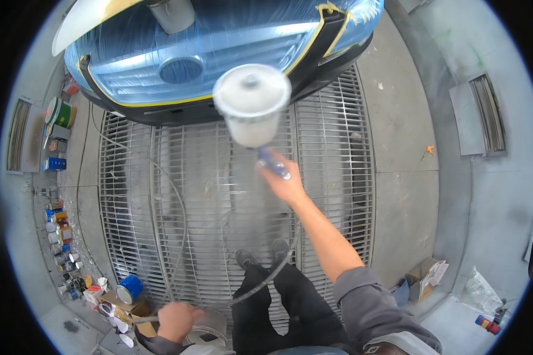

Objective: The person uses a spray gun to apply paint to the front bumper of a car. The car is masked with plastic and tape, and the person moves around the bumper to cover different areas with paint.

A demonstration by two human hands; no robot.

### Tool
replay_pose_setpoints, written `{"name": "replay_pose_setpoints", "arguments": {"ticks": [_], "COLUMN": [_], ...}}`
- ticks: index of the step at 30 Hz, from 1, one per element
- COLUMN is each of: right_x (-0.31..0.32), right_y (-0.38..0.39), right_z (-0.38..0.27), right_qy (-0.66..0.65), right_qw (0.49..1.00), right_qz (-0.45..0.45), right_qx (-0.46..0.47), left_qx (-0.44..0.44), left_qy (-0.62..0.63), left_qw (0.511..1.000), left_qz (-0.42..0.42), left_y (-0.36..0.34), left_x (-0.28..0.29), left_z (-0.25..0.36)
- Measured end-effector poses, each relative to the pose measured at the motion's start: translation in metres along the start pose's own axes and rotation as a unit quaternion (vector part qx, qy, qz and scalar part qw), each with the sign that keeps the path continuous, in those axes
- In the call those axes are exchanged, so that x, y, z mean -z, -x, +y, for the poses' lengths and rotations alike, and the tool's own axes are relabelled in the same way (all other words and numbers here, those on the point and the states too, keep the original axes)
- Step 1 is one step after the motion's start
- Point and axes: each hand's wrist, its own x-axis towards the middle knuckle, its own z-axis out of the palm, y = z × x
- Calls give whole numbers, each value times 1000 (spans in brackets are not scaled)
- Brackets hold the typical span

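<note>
My right hand is closed round the handle of a spray gun, slightly smeared by motion. On top of the gun stands a white lidded paint cup, which hides most of the gun body. Ahead is a vehicle's front end with a black bumper, masked in blue film and edged with yellow tape. From the gun side a grey air hose loops past my legs to my left hand, whose fingers are closed on it low at the left.
Slatted metal grating covers the middle floor, and more hose trails over it. Cans, boxes and a blue tin line the left wall. A cardboard box and clear plastic sheeting lie at the lower right.
</note>
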Motion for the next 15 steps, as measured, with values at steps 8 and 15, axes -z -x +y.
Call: {"name": "replay_pose_setpoints", "arguments": {"ticks": [8, 15], "right_x": [14, -95], "right_y": [-1, -41], "right_z": [148, 327], "right_qy": [-248, -315], "right_qw": [922, 898], "right_qz": [282, 306], "right_qx": [-93, -10], "left_qx": [8, -63], "left_qy": [-19, 34], "left_qw": [982, 924], "left_qz": [187, 376], "left_y": [-120, -273], "left_x": [-34, -101], "left_z": [-43, -44]}}
